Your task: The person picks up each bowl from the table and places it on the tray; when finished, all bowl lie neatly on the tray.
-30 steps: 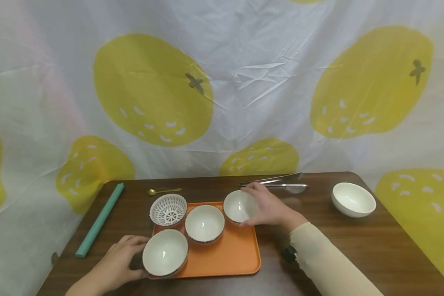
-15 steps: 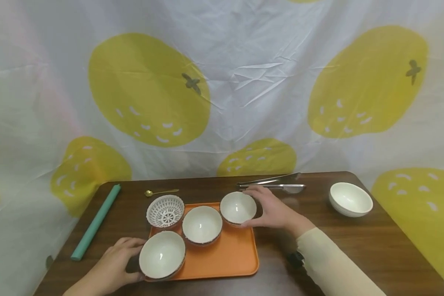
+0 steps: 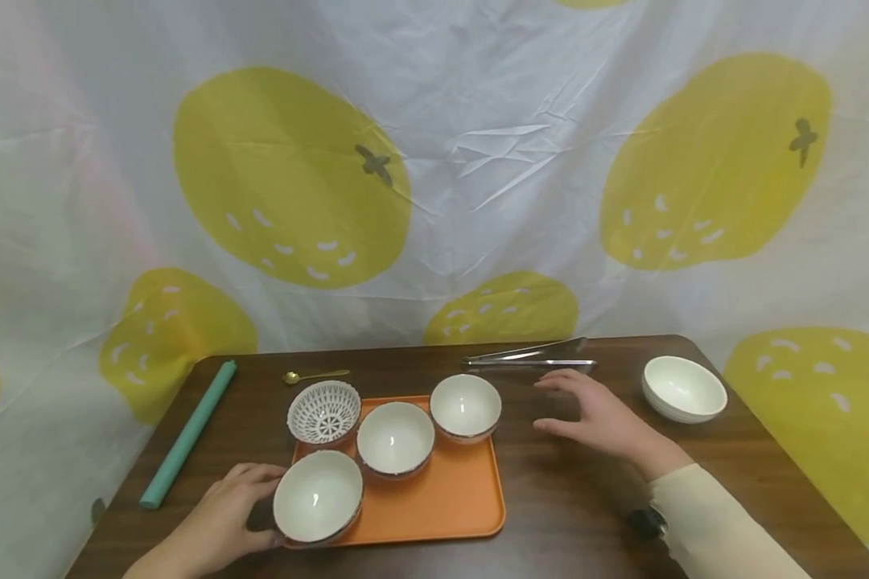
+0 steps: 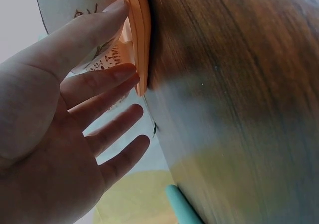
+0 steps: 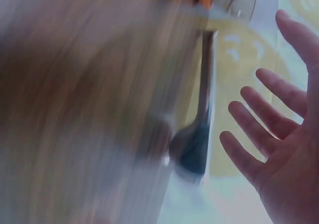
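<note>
On the orange tray [image 3: 449, 503] stand three bowls with plain white insides: a front left bowl [image 3: 319, 496], a middle bowl [image 3: 395, 439] and a back right bowl [image 3: 466, 406]. A patterned bowl [image 3: 323, 412] sits at the tray's back left corner. My left hand [image 3: 228, 511] is beside the front left bowl, thumb and fingers spread near its side and the tray's edge; whether it touches them I cannot tell. My right hand [image 3: 597, 414] hovers over the table, right of the tray, its fingers spread and holding nothing.
Metal tongs [image 3: 529, 358] lie behind the tray. At the table's right stands a ribbed white bowl [image 3: 684, 390]. A small gold spoon [image 3: 315, 375] lies at the back left, and a green roll [image 3: 188, 438] lies along the left edge. A fruit-print cloth [image 3: 434, 185] hangs behind.
My right hand has let go of the back right bowl and moved away to the right. The bowls stay put on the tray, and my left hand has hardly moved.
</note>
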`<state>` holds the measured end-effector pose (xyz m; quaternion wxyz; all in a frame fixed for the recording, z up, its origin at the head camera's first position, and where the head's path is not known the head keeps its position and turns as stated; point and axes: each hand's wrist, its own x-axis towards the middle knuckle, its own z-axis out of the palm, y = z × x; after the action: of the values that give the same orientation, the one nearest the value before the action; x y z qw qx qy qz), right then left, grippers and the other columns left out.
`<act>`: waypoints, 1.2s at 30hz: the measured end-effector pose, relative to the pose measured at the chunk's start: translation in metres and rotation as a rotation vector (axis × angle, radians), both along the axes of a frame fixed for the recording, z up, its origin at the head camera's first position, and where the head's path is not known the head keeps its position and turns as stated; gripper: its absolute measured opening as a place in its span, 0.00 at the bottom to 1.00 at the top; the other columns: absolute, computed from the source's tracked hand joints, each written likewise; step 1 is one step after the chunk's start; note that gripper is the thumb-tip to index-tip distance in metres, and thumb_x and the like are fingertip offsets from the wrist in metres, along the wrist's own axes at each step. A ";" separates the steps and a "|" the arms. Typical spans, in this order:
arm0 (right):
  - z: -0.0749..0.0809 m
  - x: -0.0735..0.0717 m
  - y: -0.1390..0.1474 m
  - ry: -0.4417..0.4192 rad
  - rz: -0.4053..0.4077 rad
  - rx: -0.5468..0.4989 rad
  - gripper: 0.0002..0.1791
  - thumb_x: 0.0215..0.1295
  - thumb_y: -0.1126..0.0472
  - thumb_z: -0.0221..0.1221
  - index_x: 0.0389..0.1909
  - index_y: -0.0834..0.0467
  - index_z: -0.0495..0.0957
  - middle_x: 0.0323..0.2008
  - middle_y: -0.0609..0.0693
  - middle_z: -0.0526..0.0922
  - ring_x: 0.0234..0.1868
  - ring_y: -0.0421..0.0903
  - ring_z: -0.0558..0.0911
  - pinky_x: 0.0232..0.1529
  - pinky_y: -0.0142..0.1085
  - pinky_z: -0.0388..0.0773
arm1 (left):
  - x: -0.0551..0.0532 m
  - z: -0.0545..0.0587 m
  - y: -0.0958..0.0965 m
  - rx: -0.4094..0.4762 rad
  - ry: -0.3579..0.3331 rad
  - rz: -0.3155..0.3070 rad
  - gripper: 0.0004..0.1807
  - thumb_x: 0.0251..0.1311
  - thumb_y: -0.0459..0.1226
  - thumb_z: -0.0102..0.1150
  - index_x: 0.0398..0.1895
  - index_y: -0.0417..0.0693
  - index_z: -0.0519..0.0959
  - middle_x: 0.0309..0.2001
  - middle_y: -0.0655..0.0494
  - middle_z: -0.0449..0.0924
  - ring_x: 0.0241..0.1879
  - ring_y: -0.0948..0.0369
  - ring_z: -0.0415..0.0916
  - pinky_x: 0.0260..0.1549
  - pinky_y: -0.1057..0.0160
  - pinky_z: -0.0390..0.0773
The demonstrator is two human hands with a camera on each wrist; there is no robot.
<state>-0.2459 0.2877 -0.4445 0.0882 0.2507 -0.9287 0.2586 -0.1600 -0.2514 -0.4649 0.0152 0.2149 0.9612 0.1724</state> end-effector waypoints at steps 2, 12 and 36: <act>0.000 0.001 0.014 0.030 -0.022 0.016 0.32 0.59 0.44 0.74 0.59 0.59 0.82 0.63 0.55 0.80 0.66 0.58 0.78 0.65 0.57 0.73 | 0.000 0.000 0.000 -0.002 0.006 -0.003 0.37 0.38 0.49 0.86 0.54 0.45 0.86 0.59 0.52 0.82 0.61 0.44 0.74 0.49 0.32 0.77; 0.015 0.004 0.070 0.152 -0.092 0.062 0.33 0.56 0.52 0.77 0.59 0.62 0.80 0.61 0.60 0.78 0.63 0.62 0.77 0.59 0.57 0.70 | 0.000 0.002 0.001 -0.009 0.013 -0.004 0.37 0.37 0.49 0.86 0.54 0.44 0.86 0.58 0.52 0.82 0.61 0.44 0.74 0.50 0.32 0.77; 0.006 0.001 0.166 0.144 -0.359 0.075 0.50 0.36 0.49 0.83 0.60 0.69 0.75 0.55 0.76 0.73 0.53 0.74 0.71 0.45 0.58 0.64 | -0.001 0.004 0.002 -0.005 0.000 -0.023 0.36 0.38 0.49 0.85 0.54 0.45 0.86 0.57 0.50 0.83 0.60 0.43 0.75 0.48 0.31 0.76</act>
<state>-0.2451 0.4533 -0.4381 0.1896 0.1019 -0.9588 0.1854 -0.1607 -0.2499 -0.4609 0.0176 0.2257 0.9591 0.1700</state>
